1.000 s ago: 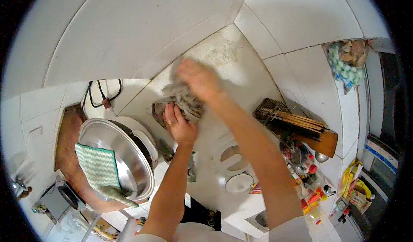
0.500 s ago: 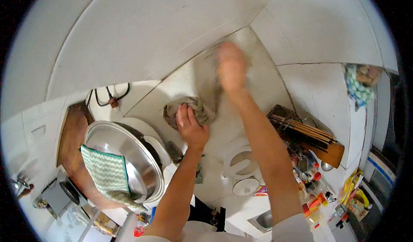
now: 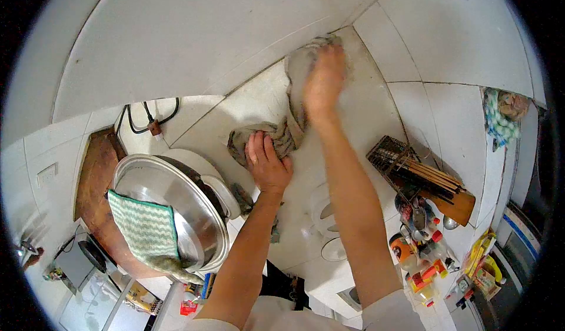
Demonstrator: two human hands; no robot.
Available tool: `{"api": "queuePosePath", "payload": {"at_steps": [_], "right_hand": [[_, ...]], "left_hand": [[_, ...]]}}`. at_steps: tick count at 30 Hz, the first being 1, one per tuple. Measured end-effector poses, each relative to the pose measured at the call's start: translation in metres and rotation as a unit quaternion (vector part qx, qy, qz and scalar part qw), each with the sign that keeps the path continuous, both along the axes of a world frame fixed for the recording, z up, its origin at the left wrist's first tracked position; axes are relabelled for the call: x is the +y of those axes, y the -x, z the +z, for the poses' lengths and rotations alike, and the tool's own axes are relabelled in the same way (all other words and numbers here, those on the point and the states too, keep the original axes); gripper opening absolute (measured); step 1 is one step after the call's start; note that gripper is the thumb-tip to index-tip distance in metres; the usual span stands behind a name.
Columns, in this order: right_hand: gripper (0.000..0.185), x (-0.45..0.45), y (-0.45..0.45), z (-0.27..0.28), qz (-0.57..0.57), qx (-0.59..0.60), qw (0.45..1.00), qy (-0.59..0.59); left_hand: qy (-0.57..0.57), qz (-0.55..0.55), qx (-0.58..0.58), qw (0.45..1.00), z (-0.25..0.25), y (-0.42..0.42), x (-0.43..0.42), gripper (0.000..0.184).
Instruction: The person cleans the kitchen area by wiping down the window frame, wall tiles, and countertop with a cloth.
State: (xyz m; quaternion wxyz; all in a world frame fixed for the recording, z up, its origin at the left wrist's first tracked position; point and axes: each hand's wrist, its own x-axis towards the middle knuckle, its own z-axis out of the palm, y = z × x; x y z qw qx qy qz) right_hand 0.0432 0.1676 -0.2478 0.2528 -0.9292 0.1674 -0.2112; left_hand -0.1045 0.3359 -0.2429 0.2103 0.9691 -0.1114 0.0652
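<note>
A grey-brown cleaning cloth [image 3: 292, 98] lies crumpled on the pale countertop [image 3: 253, 98], stretching from one hand to the other. My left hand [image 3: 266, 157] presses on its near, bunched end, the fingers together and bent over the folds. Farther off, close to the corner where the walls meet the counter, my right hand [image 3: 325, 86] bears down on the cloth's other end. Motion smears its fingers a little, but they look closed on the fabric.
Left of my arms stands a large steel bowl [image 3: 200, 231] draped with a green-and-white striped cloth [image 3: 141, 228]. Behind it are a wooden board [image 3: 97, 181] and a black power cord [image 3: 139, 129]. On the right sit a chopstick basket [image 3: 388, 154] and several bottles [image 3: 421, 272].
My right hand has slid farther away and slightly right, toward the corner, drawing the cloth's far end along. My left hand has shifted only slightly, still on the near end.
</note>
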Motion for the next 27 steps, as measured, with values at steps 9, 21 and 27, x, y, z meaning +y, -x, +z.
{"api": "queuePosePath", "payload": {"at_steps": [9, 21, 27], "right_hand": [[0.035, -0.018, -0.002, 0.015, 0.020, 0.073, 0.977, -0.199], [0.027, -0.091, -0.010, 0.025, -0.029, 0.233, 0.923, 0.307], [0.031, -0.106, 0.095, 0.045, -0.185, 0.486, 0.842, 0.140]], "left_hand": [[0.000, -0.014, -0.014, 1.000, 0.000, 0.001, 0.002, 0.064], [0.000, -0.024, -0.041, 0.999, -0.005, 0.001, 0.002, 0.063], [0.020, -0.015, -0.011, 1.000, 0.002, -0.003, 0.000, 0.067]]}}
